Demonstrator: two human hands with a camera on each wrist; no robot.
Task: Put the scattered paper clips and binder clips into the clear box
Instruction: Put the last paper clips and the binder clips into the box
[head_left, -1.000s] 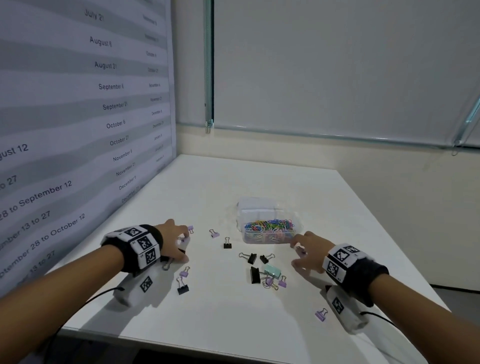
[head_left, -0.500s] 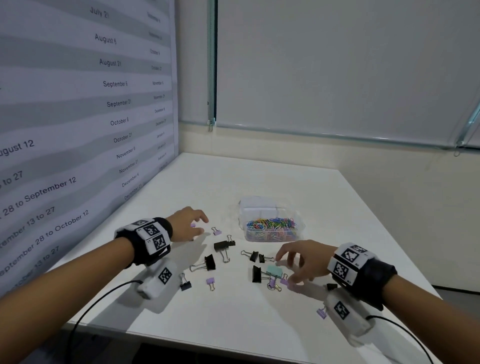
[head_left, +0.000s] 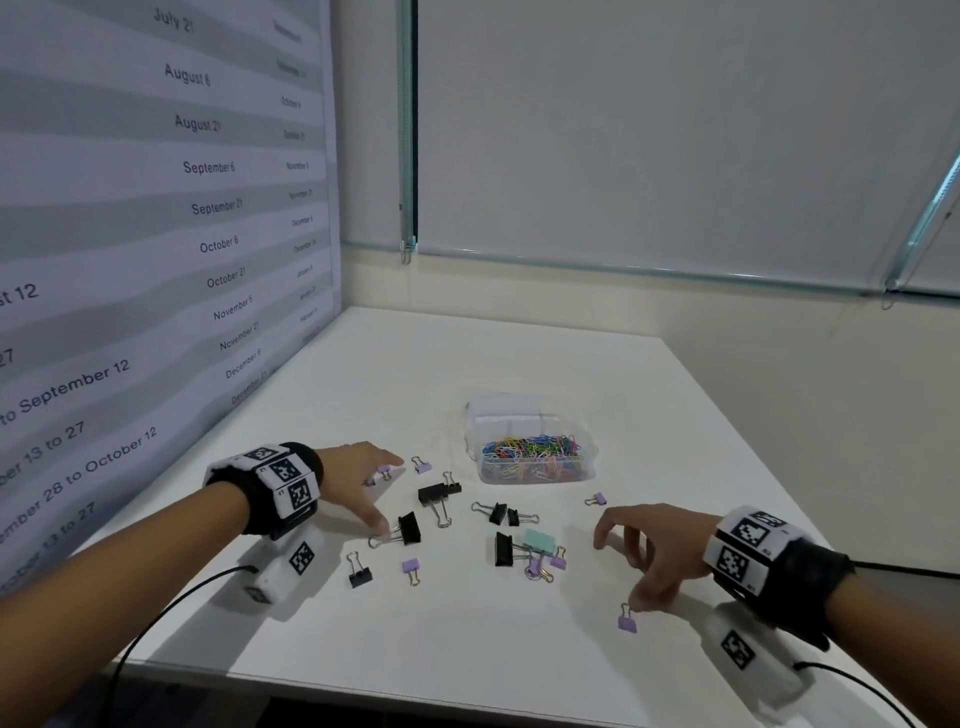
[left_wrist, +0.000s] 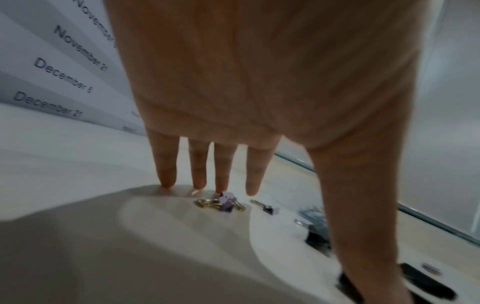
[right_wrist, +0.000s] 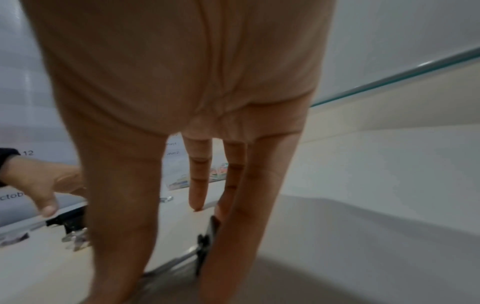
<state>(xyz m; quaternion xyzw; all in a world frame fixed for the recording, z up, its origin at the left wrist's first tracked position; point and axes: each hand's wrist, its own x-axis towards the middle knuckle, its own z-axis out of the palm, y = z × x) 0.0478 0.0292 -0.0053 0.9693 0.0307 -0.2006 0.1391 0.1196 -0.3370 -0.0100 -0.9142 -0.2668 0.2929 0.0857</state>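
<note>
Both hands (head_left: 358, 483) splayed, seemingly empty

The white table (head_left: 519, 649) fills the lower middle of the head view and serves as the landmark. Against the table's left edge stands a large printed chart (head_left: 156, 234) in grey and white bands, carrying date labels such as "August 6", "September 6", "October 21" and "28 to October 12"; in the left wrist view its lowest rows, "December 6" and "December 21", meet the table surface. Behind the table's far edge a cream wall (head_left: 779, 374) rises to a pale roller blind (head_left: 649, 130) with a greenish bottom rail. A vertical green frame post (head_left: 408, 130) stands above the table's far left corner.
</note>
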